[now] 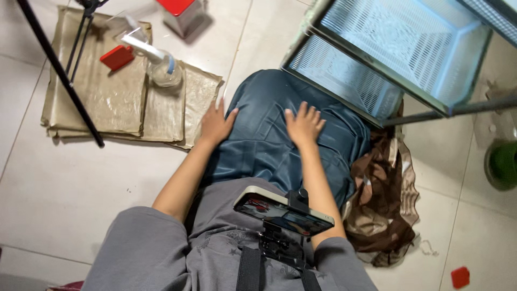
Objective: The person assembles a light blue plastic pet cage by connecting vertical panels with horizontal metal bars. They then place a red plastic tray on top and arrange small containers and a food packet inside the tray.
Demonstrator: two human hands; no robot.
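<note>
Chest-mounted phone (284, 211) nearest — both hands (215, 125) (304, 125) splayed, seemingly flat, on blue cloth (269, 140).

Two bare hands show, the left hand (216, 125) and the right hand (303, 125), both flat on one dark blue cloth (269, 145). One brown cloth (385, 199) lies beside it. Two white mesh baskets (409, 37) sit in one metal rack. There are two tan woven sacks (102, 102), one clear spray bottle (156, 62), three small red pieces (117, 57), one phone (283, 211) and one green bowl (503, 164).
</note>
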